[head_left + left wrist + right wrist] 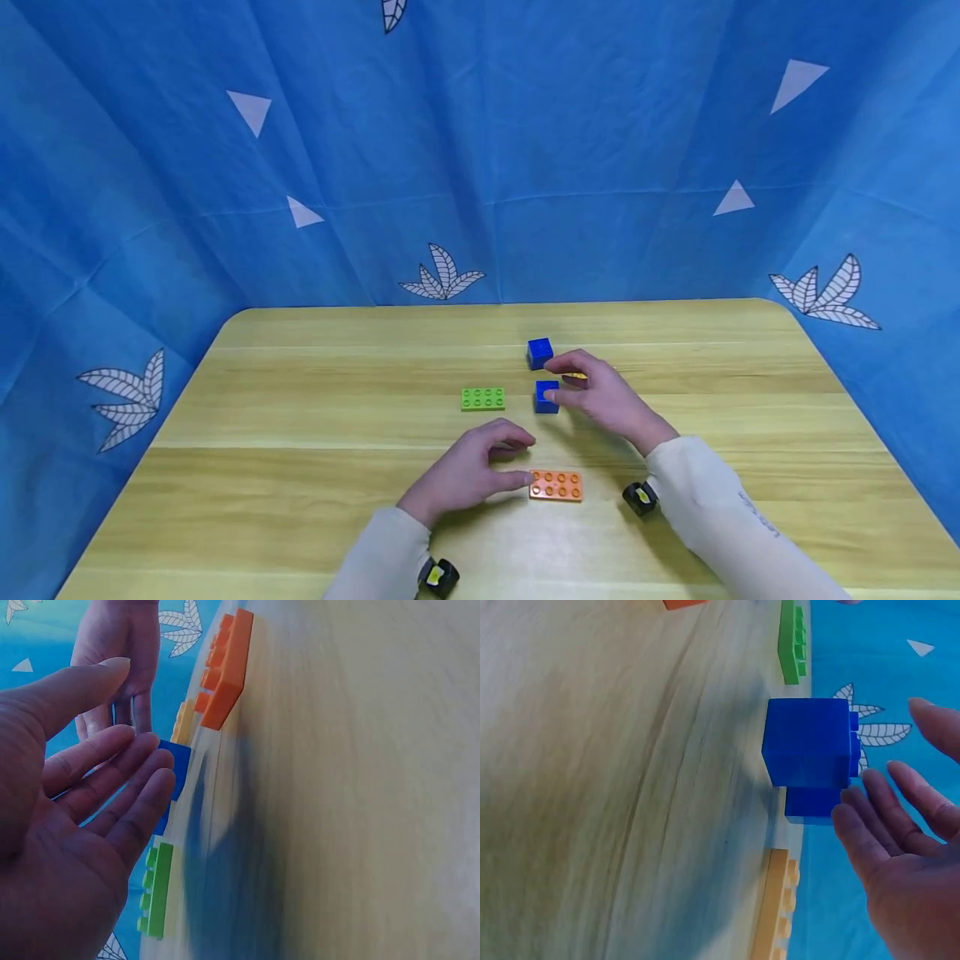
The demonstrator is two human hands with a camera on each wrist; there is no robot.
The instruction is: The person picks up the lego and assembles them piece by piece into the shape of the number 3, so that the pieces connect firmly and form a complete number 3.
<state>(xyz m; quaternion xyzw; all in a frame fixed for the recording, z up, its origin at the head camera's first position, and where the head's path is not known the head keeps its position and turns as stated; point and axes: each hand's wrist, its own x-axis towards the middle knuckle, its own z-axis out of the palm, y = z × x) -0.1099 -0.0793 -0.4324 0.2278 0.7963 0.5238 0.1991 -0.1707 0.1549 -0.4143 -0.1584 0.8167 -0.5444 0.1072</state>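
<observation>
My right hand (606,397) hovers with relaxed, spread fingers over two blue building bricks. The nearer blue brick (546,403) lies below the thumb, while the farther blue brick (538,352) stands left of the fingertips. Part of a yellow brick (574,380) shows beneath this hand, which hides the rest. In the right wrist view a gap separates thumb and fingers, with nothing held. My left hand (467,468), fingers loosely bent, is just left of a flat orange brick (561,487). Its thumb tip overlaps the brick's edge in the head view; the left wrist view shows them apart.
A flat green brick (483,400) lies studs up, left of the blue bricks and beyond my left hand. Everything rests on a wooden table (300,400) with rounded far corners. Behind it hangs a blue curtain (600,167) with leaf and triangle prints.
</observation>
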